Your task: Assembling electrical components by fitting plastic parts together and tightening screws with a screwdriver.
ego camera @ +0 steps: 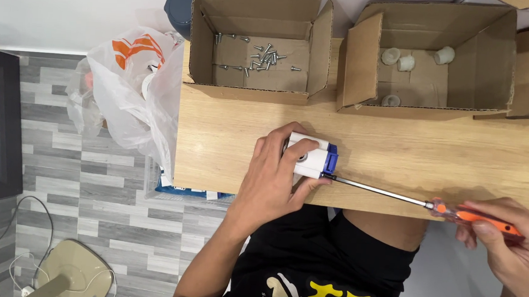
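Note:
My left hand point(272, 179) grips a small white plastic block with a blue end point(312, 157), pressing it down on the wooden table point(399, 150) near the front edge. My right hand point(509, 243) holds the orange handle of a long screwdriver point(390, 194). Its thin metal shaft runs left and its tip meets the lower right corner of the white block, by my left thumb.
At the back of the table, an open cardboard box point(252, 50) holds several loose screws, and a second open box point(429, 61) holds several white plastic caps. A white plastic bag point(136, 92) hangs off the table's left edge. A fan base point(73, 274) stands on the grey floor.

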